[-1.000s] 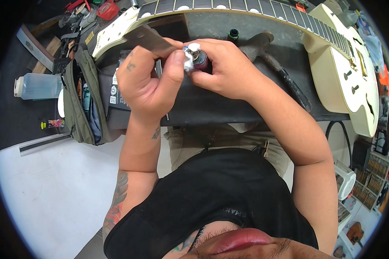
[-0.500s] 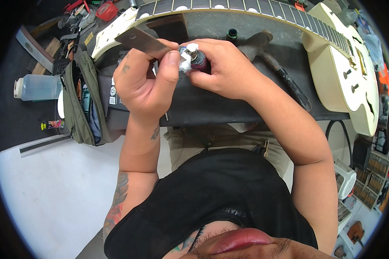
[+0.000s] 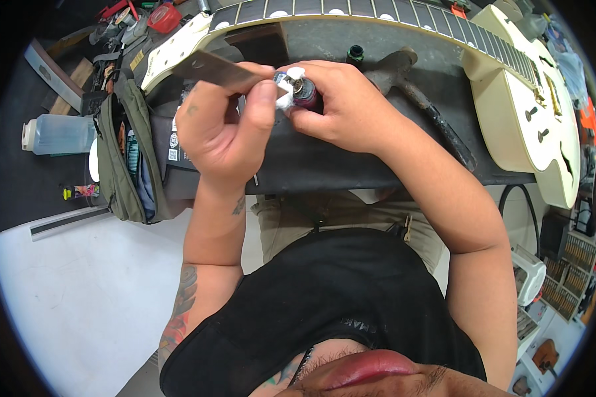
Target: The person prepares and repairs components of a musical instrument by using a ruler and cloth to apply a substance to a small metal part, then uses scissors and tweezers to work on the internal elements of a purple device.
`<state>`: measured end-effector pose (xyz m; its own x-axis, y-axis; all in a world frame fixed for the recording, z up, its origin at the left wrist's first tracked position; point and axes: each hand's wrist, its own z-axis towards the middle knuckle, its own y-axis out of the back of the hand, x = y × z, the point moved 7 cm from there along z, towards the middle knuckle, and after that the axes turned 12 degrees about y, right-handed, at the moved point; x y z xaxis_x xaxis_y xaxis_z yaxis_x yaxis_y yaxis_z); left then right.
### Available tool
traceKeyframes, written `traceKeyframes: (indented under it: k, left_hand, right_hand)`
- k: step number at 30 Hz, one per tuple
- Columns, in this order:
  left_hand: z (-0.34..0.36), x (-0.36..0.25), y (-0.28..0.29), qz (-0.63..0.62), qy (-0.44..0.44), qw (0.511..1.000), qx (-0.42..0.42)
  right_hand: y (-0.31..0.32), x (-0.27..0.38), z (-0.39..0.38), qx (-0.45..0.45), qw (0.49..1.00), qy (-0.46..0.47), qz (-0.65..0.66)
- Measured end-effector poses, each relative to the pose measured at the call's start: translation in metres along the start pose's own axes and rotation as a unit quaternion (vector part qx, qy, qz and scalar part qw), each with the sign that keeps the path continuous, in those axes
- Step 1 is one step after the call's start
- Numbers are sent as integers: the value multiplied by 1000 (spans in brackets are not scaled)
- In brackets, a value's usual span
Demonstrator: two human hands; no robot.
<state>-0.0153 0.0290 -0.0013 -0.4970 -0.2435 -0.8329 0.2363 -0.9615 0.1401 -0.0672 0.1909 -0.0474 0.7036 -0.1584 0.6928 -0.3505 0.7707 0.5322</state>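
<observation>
My left hand [image 3: 224,129] is closed, its thumb and forefinger pinched beside the mouth of a small bottle. A flat rectangular metal plate [image 3: 218,69], like a card scraper, is held in it and juts out to the left. My right hand [image 3: 351,109] is wrapped round the small dark bottle [image 3: 305,96], which has a purplish body. Its top faces up, without a cap on it. A crumpled white wad [image 3: 285,102], like tissue or cotton, lies against the bottle's rim, touching the left fingertips. Whether the left fingertips also pinch a small white piece is unclear.
A cream electric guitar [image 3: 503,112] spans the bench's far side and right. Close to my right hand lie a hammer [image 3: 437,119] and a small dark green cap [image 3: 355,54]. On the left are an open green pouch [image 3: 109,159], a clear bottle [image 3: 63,134] and cluttered tools.
The metal plate has tilted slightly in my left hand, its outer end shifting a little left and nearer me. My right hand and the bottle stay in place.
</observation>
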Motion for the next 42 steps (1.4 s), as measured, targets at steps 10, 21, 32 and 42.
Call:
traceKeyframes:
  k: [10,21,32,42]
  left_hand:
    - [-1,1,1,60,-15,997,43]
    - [3,22,39,-202,51,973,-100]
    - [3,26,39,-175,92,976,-89]
    - [-2,20,24,-122,90,988,-29]
  right_hand:
    - [2,0,0,3,1000,-10,6]
    - [4,8,-6,39,998,43,0]
    - [9,22,-6,87,995,29,-50]
    - [10,31,-8,-81,967,71,-232]
